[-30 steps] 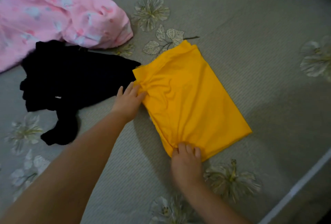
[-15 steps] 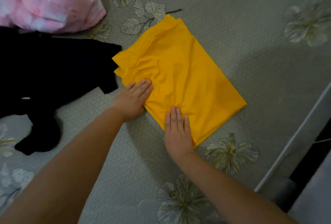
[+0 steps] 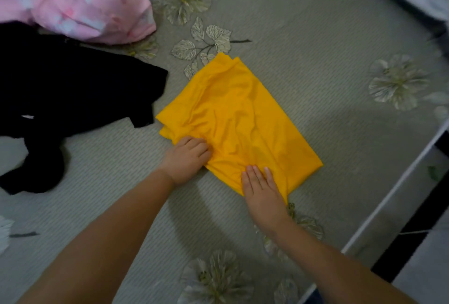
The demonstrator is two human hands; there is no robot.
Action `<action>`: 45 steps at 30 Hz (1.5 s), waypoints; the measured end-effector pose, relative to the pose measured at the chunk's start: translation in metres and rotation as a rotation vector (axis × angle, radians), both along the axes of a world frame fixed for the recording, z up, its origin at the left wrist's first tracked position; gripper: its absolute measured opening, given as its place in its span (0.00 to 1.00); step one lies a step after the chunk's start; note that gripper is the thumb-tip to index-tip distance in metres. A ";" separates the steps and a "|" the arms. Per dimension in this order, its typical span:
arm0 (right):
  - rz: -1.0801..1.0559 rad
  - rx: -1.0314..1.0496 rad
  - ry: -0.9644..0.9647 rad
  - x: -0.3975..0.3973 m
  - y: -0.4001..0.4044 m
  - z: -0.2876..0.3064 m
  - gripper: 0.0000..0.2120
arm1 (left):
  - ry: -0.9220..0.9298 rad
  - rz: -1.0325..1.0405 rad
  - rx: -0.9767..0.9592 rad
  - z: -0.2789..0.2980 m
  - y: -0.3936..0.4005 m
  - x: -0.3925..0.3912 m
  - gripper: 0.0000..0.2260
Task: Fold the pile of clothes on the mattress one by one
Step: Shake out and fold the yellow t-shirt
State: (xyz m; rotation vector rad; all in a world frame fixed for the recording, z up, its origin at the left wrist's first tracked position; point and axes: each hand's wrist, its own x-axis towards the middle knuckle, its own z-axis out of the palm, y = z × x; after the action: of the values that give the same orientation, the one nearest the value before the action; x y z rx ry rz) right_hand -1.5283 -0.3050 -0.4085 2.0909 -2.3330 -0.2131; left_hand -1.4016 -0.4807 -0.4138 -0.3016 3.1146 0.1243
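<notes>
While the yellow cloth (image 3: 239,119) lies folded into a rough rectangle just ahead of both my hands, I treat this as the moment to set up its next fold. My left hand (image 3: 185,159) sits at the near left edge with fingers curled into the fabric, gripping a bunched bit of it. My right hand (image 3: 261,188) lies flat, fingers straight, pressing the near corner down onto the mattress (image 3: 315,36).

To do this well, I judge the wrinkles running from my left hand toward the far corner should be smoothed first, or they will be locked into the fold. I would keep the right palm as an anchor and draw the left edge taut, not lift it high, since thin fabric like this likely slides and lets its layers creep apart. The left edge shows two layers slightly out of line; squaring them before folding over should give a neater packet. Then I would carry one end over to meet the other, matching corners.

Beyond my left hand wait the black garment (image 3: 73,90), its edge near the cloth but apart from it, and, farther off, the pink garment (image 3: 80,2), both unfolded.
</notes>
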 end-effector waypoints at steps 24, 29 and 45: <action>-0.096 0.063 -0.163 -0.038 0.064 -0.006 0.21 | -0.111 0.124 0.142 0.006 0.106 0.011 0.16; -0.071 0.074 -0.166 -0.063 0.080 0.004 0.21 | -0.256 0.191 0.080 0.009 0.121 -0.009 0.16; -0.150 0.159 -0.321 -0.314 0.097 0.155 0.30 | -0.300 0.220 -0.042 0.167 0.115 -0.254 0.25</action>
State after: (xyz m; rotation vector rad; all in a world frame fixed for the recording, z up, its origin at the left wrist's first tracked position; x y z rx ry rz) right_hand -1.8423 -0.2081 -0.2538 2.1610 -2.7444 -0.0677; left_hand -1.6560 -0.3653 -0.2464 -0.6027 2.7826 0.0132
